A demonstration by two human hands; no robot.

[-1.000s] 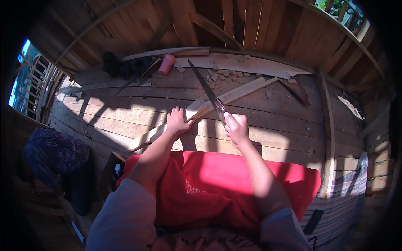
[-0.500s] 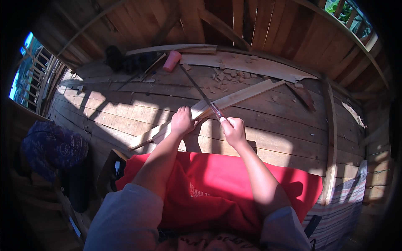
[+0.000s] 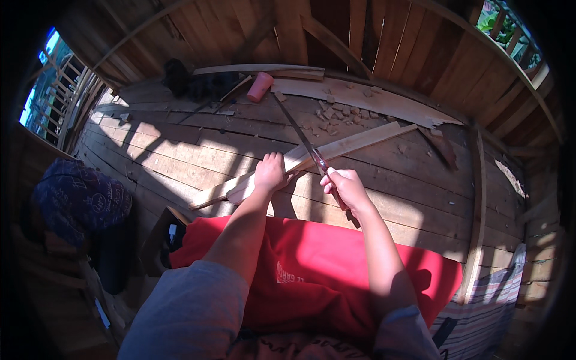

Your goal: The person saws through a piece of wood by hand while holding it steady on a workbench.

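My right hand [image 3: 348, 189] is closed round the handle of a machete [image 3: 294, 127], its thumb lying along the reddish-brown grip. The long dark blade slants away to the far left and crosses over a pale wooden board [image 3: 354, 142]. Part of the handle shows below my fingers. My left hand [image 3: 270, 172] grips the board from above, left of the blade, with fingers bent over it. Another narrow strip of wood [image 3: 217, 193] runs along the board's lower left end. Whether the blade touches the board I cannot tell.
Wood chips [image 3: 339, 114] lie scattered beyond the board. A pink cup [image 3: 260, 87] is near the far wall, beside long planks [image 3: 366, 99]. Red cloth [image 3: 336, 246] covers my lap. A dark blue patterned cloth bundle [image 3: 84, 198] sits at left; an upright beam [image 3: 478, 210] stands at right.
The whole view has shifted slightly. My right hand's fingers look a little looser, and the handle's lower end now shows beneath them. My left hand keeps its hold on the board.
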